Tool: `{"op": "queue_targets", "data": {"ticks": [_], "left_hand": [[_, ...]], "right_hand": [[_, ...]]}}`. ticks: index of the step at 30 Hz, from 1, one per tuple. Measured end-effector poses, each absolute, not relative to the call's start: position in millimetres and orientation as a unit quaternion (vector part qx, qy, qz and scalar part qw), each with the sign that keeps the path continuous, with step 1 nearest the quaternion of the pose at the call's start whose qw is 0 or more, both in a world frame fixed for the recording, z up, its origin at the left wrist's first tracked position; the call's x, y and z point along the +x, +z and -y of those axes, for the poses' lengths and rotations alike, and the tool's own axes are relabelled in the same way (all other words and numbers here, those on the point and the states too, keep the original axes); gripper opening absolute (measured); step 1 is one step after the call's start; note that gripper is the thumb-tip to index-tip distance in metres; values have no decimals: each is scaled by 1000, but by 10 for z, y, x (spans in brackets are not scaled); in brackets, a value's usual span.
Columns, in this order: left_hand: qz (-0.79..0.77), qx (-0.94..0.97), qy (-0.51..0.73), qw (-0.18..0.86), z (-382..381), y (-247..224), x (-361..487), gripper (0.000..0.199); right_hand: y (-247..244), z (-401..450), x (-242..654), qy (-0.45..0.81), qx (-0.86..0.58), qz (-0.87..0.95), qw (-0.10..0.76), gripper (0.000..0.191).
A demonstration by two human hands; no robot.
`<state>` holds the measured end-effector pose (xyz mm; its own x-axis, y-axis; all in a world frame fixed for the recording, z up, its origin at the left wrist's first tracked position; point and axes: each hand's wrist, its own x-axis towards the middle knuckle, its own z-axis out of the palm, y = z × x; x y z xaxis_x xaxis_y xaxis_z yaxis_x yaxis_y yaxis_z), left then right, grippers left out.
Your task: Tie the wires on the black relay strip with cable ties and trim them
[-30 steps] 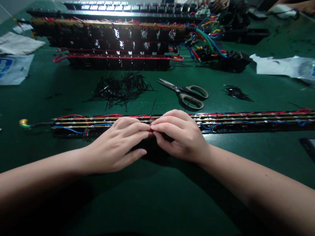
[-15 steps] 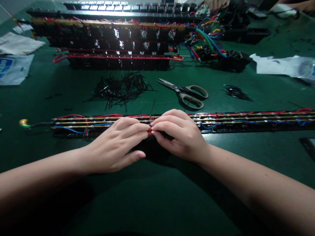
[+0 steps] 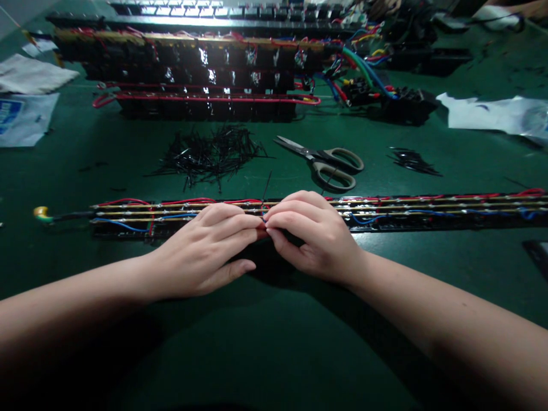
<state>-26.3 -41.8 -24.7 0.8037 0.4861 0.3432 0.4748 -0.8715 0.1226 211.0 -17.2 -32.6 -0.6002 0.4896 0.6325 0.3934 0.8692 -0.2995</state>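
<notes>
A long black strip with brass rods and red and blue wires lies across the green table. My left hand rests over its near edge, fingers stretched out and thumb apart. Meeting those fingertips, my right hand is closed in a pinch at the strip's near side; whatever is in the pinch is hidden. Just beyond the fingertips a thin black cable tie sticks up from the strip. Behind my right hand lie scissors, blades pointing left. Yellow-green wrapped ends come off the strip's left end.
A heap of thin black cable ties lies left of the scissors, a smaller bunch to the right. Wired black assemblies fill the back. Plastic bags lie left and right. A person's arm shows at the far right.
Both hands stay at the same spot on the strip. The fingertips have shifted very slightly to the right, and the view has moved a touch.
</notes>
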Motion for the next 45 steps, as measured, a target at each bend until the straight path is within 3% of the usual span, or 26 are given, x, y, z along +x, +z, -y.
{"op": "queue_targets", "data": {"ticks": [35, 45], "left_hand": [[-248, 954, 168, -13, 411, -260, -263, 43], [-253, 950, 167, -81, 381, -262, -271, 44]], "right_hand": [[-353, 164, 2105, 22, -254, 898, 360, 5], [-344, 161, 2107, 27, -261, 898, 353, 7]]}}
